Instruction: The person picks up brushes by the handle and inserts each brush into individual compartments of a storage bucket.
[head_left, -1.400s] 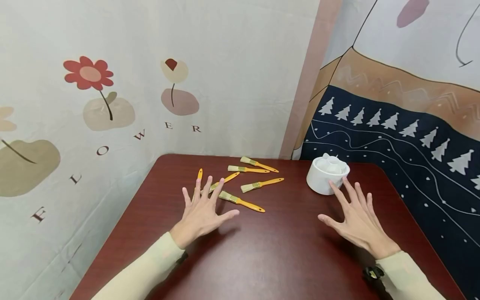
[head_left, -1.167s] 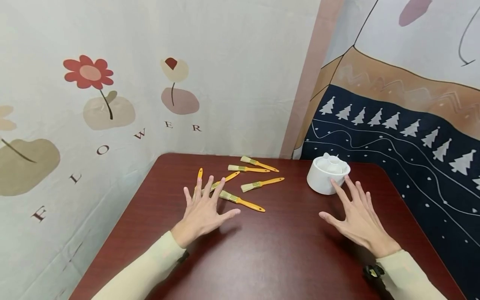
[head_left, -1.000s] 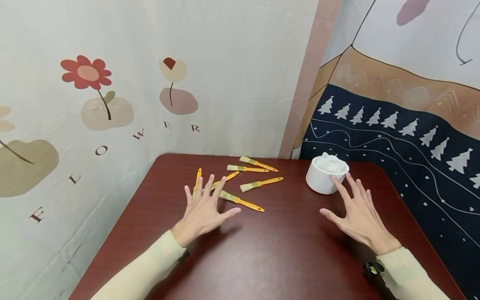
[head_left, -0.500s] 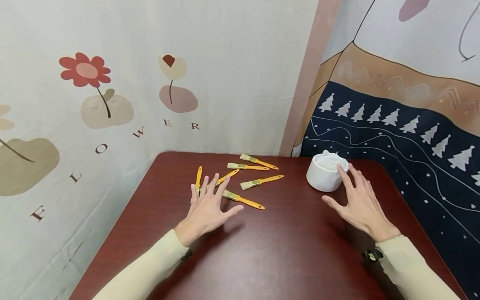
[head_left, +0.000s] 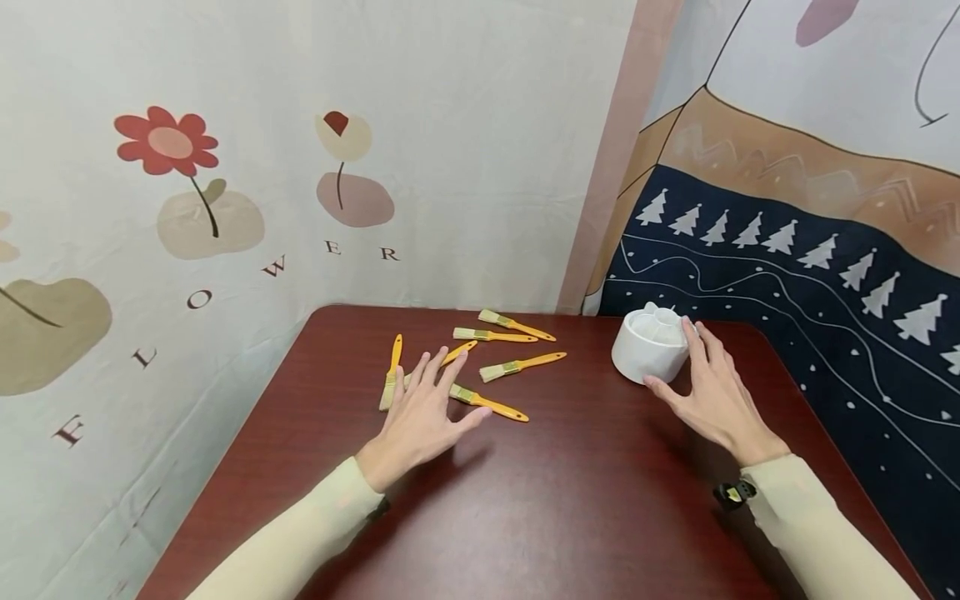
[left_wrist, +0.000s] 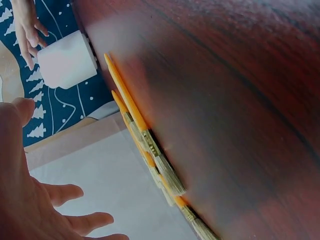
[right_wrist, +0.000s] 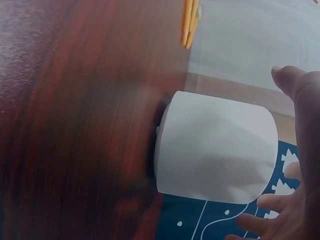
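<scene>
Head view: and the right hand (head_left: 720,404) had drawn in on the white pot (head_left: 643,354)! About a second earlier its thumb pointed at bare wood well below the pot; at this moment the thumb was just beside the pot's lower right and the fingertips were up by the rim.
Right hand: thumb and fingers parted around the pot's right side, with no clench and no firm hold to be seen; whether skin met pot, I could not tell.
Left hand: this one, the left hand (head_left: 423,421), had slid a touch rightward in the frame, fingers spread above the brushes (head_left: 501,408), gripping nothing; the leftmost brush (head_left: 393,367) had come out from behind it, bristles and all.
Meaning: attention, it seemed, had gone to the pot; the approach looked nearly complete, the hold not yet made, and pot and brushes had kept their places.
Pot: one, upright, right of centre in the frame and near the table's far edge, with a smaller white piece (head_left: 662,325) at its top, shape too small to make out.
Brushes: six, all yellow-handled, around the frame's middle, one partly covered by the left hand.
Hands: two, both bare.
Table: one, the dark red table (head_left: 570,500), filling the lower middle.
Letters: six on the pale cloth (head_left: 487,167), upper left, spelling FLOWER.
</scene>
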